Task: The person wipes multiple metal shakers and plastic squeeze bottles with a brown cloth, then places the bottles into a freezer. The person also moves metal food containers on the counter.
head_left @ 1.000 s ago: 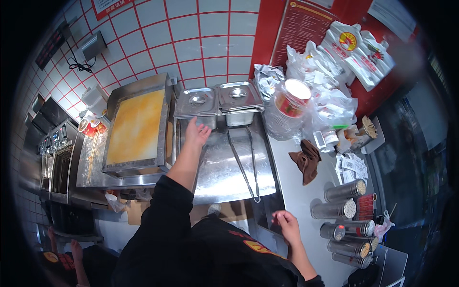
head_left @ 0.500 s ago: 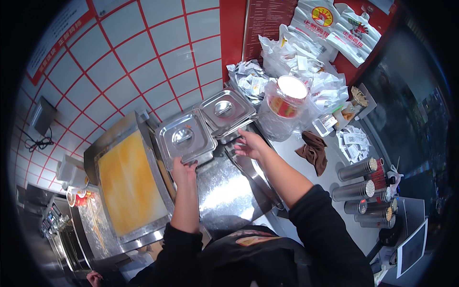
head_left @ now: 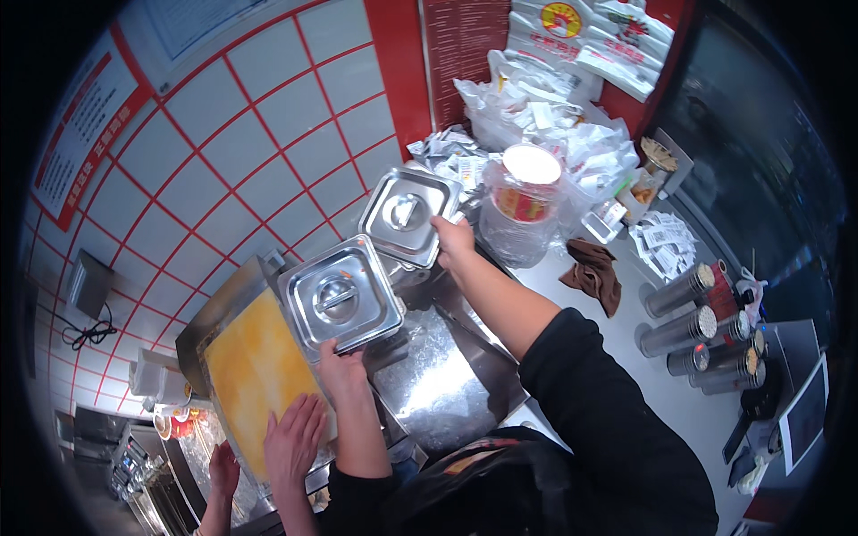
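Note:
Two square steel pans with handled lids stand side by side in front of me. My left hand is at the near edge of the left lidded pan, thumb at the rim and fingers curled below it. My right hand closes on the right edge of the smaller pan lid, thumb on top; that lid sits slightly askew, and the contents of both pans are hidden. Another person's hands reach in at the lower left, over a yellow-stained flat board beside my left forearm.
A shiny steel surface lies between my arms. To the right are a plastic-wrapped tub, a brown cloth, sachets and steel cylinders of sticks. White plastic bags fill the back corner by the tiled wall.
My right hand has closed on the right lid's edge from beside it. Another person's hands have come in over the board at the left. The whole view has shifted somewhat.

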`<state>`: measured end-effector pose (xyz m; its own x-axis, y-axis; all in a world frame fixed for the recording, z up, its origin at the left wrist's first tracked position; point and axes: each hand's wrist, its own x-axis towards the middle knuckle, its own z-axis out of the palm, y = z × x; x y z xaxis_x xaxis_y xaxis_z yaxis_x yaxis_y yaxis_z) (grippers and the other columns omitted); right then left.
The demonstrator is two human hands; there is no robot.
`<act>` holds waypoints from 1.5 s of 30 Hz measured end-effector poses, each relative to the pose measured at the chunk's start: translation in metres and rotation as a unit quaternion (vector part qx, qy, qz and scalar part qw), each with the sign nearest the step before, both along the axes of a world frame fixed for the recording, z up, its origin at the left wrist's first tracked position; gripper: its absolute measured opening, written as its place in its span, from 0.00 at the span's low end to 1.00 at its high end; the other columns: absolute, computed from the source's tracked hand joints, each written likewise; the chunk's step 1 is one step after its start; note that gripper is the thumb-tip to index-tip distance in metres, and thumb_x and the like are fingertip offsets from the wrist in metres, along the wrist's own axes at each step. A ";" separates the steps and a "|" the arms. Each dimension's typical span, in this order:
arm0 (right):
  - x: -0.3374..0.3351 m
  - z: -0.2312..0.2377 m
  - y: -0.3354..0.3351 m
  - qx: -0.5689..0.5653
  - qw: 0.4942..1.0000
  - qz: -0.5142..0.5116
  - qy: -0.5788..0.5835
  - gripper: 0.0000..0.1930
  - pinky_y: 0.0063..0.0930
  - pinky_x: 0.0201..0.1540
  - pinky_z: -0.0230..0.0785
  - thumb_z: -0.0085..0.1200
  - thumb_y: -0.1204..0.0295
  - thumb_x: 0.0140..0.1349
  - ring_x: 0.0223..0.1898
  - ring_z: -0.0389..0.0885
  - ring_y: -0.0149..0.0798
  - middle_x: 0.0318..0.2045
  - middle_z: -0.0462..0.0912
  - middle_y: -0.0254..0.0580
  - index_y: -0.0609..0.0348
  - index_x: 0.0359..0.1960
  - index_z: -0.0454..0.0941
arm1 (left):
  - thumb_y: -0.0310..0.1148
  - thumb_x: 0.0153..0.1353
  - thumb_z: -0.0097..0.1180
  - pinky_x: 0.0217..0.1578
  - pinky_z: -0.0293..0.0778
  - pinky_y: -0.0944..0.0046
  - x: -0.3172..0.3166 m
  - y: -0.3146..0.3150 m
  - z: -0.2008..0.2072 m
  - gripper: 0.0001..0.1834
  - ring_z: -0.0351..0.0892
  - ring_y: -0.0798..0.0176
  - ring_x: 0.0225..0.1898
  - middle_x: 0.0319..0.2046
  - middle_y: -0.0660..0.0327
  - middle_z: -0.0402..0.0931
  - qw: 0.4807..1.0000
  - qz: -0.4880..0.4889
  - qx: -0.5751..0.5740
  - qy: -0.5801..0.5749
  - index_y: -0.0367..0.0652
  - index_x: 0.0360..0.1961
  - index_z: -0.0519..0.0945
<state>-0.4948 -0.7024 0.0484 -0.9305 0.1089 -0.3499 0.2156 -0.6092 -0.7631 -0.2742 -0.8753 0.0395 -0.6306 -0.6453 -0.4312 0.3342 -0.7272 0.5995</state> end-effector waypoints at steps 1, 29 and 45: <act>0.001 0.016 0.000 0.029 0.999 0.015 0.031 0.14 0.37 0.34 0.75 0.54 0.80 0.52 0.34 0.79 0.41 0.34 0.78 0.45 0.62 0.42 0.69 | 0.22 0.51 0.49 0.43 0.73 0.39 0.000 -0.003 0.005 0.17 0.74 0.49 0.45 0.43 0.51 0.71 1.000 -0.006 0.005 0.004 0.36 0.45 0.68; 0.468 0.181 0.521 -0.031 0.996 -0.081 0.016 0.19 0.36 0.41 0.78 0.49 0.79 0.57 0.39 0.82 0.41 0.41 0.77 0.50 0.64 0.52 0.65 | 0.25 0.53 0.52 0.50 0.70 0.51 0.060 0.227 0.141 0.14 0.77 0.57 0.44 0.40 0.55 0.78 0.785 -0.619 -0.003 0.012 0.37 0.42 0.75; 0.598 0.044 0.741 0.056 0.951 -0.271 -0.140 0.11 0.33 0.33 0.77 0.55 0.74 0.55 0.30 0.80 0.36 0.31 0.78 0.41 0.60 0.39 0.69 | 0.20 0.54 0.45 0.47 0.72 0.42 0.184 0.545 0.060 0.19 0.75 0.50 0.46 0.45 0.51 0.73 0.727 -0.686 -0.008 -0.018 0.37 0.50 0.67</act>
<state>0.1031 0.0382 0.0925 -0.5996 0.5973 -0.5327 0.0969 -0.6066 -0.7891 -0.0905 -0.3300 0.0992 -0.6737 0.5756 -0.4635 -0.7160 -0.3535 0.6019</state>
